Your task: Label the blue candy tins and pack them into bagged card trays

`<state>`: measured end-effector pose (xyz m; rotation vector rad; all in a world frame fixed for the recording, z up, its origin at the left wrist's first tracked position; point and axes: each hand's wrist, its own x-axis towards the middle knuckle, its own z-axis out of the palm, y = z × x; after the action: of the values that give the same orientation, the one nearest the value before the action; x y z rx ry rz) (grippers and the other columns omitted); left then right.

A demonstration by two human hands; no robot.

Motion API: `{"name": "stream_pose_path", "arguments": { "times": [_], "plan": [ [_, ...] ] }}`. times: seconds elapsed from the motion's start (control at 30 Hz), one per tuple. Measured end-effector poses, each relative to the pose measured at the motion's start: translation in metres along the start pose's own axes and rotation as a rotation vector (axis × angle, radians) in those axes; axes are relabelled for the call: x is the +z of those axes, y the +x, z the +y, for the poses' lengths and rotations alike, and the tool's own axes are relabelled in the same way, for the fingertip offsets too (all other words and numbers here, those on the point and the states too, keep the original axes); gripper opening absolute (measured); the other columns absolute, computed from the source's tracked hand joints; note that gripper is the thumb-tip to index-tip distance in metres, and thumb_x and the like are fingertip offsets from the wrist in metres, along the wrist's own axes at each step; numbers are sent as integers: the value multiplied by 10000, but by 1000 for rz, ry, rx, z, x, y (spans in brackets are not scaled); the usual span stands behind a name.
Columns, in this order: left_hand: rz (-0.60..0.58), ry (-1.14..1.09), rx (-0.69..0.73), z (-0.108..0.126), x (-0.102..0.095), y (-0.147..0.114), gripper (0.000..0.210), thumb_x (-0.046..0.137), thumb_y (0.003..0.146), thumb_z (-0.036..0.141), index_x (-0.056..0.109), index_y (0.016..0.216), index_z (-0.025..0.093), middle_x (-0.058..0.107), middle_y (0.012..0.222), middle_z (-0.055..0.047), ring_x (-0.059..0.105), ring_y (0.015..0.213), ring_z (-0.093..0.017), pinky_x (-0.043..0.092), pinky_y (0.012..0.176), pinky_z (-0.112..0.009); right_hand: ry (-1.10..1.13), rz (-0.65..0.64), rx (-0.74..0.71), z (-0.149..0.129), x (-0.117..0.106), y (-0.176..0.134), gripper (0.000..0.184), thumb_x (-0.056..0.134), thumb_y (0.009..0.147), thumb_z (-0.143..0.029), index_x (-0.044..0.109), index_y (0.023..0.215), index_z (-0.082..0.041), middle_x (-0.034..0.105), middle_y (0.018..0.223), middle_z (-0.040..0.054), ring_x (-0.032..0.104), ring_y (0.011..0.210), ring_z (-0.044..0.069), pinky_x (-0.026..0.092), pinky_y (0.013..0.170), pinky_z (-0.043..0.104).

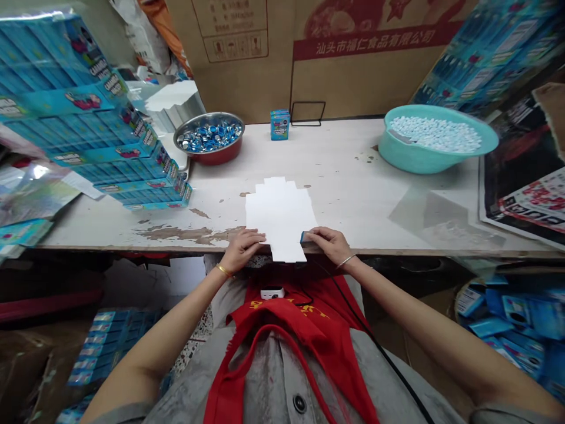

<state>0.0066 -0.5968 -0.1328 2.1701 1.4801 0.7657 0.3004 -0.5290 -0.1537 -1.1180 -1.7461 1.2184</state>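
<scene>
A flat white carton blank [282,213] with stepped edges and tabs lies plain side up at the table's front edge, its lower flap reaching over the edge. My left hand [242,250] grips its lower left side, with fingers on top and close together. At the lower right side, my right hand [332,242] pinches a small flap that is bent up and shows a blue printed face. Beyond the blank stands a small blue candy box [279,126], upright.
Behind on the left sits a metal bowl [220,154] of blue-and-silver wrapped pieces, beside stacked white card [174,103] and tall stacks of blue boxes [88,118]. A turquoise basin [424,159] of pale tablets stands right. A large cardboard carton [247,82] backs the table [353,194].
</scene>
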Motion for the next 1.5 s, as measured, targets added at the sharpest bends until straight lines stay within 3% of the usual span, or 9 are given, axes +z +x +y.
{"name": "stream_pose_path", "arguments": {
  "times": [0.13, 0.27, 0.5, 0.77, 0.97, 1.07, 1.2, 1.33, 1.5],
  "plan": [
    [-43, 6, -71, 9, -5, 14, 247, 480, 932, 337, 688, 874, 217, 723, 904, -21, 568, 1066, -216, 388, 1003, -428, -132, -52, -184, 3, -5, -2, 212, 566, 866, -385, 690, 871, -214, 696, 900, 50, 618, 884, 202, 487, 820, 364],
    [-193, 254, -88, 40, -12, 29, 309, 413, 957, 320, 637, 801, 174, 654, 844, -57, 556, 906, -204, 451, 843, -358, -558, -10, -468, -14, -6, -7, 197, 491, 921, -234, 685, 885, -229, 704, 915, 59, 575, 814, 201, 449, 753, 350],
    [-413, 524, -114, 75, -3, 62, 247, 442, 901, 136, 682, 845, 148, 624, 924, -148, 519, 992, -296, 473, 714, -383, -1056, -80, -508, -26, 19, -12, 318, 410, 932, -126, 631, 1115, -263, 662, 912, 47, 478, 557, 119, 296, 506, 280],
    [-498, 547, -68, 68, -7, 70, 233, 463, 914, 199, 673, 828, 144, 640, 853, -121, 598, 861, -239, 447, 691, -329, -895, -128, -761, 5, 36, 3, 403, 374, 933, -102, 548, 1288, -182, 600, 798, 79, 505, 681, 183, 438, 612, 302],
    [-431, 509, 64, 62, -7, 61, 219, 405, 926, 154, 616, 976, 186, 645, 885, -86, 579, 849, -209, 432, 718, -318, -779, -312, -785, -3, 16, -9, 622, 430, 846, -109, 323, 1458, -115, 545, 1270, 183, 543, 984, 245, 491, 841, 415],
    [-462, 423, 239, 57, -16, 55, 238, 454, 937, 340, 629, 969, 181, 634, 901, -101, 557, 907, -223, 439, 795, -336, -803, -388, -761, -4, 11, -14, 737, 512, 809, -210, 256, 1488, -82, 461, 1389, 203, 505, 1100, 299, 471, 911, 491],
    [-481, 324, 356, 57, -26, 53, 519, 525, 837, 597, 602, 1125, 172, 631, 1025, -136, 552, 1000, -264, 442, 850, -361, -744, -225, -746, 2, 22, -12, 624, 395, 863, -100, 309, 1478, -147, 574, 1284, 163, 555, 1052, 253, 509, 894, 449],
    [-526, 417, 94, 62, -24, 65, 296, 419, 947, 356, 618, 1110, 210, 682, 939, -89, 629, 877, -231, 452, 751, -327, -632, -66, -716, 1, 37, -9, 646, 345, 896, -52, 204, 1511, -191, 610, 1265, 136, 603, 978, 217, 543, 849, 390],
    [-444, 389, -283, 67, -19, 90, 374, 577, 870, 393, 563, 1195, 209, 706, 971, -77, 657, 927, -274, 469, 762, -345, -664, 66, -736, -6, 47, -10, 712, 343, 921, -62, 31, 1532, -252, 372, 1497, 159, 614, 1014, 224, 546, 821, 388]
  ]
}}
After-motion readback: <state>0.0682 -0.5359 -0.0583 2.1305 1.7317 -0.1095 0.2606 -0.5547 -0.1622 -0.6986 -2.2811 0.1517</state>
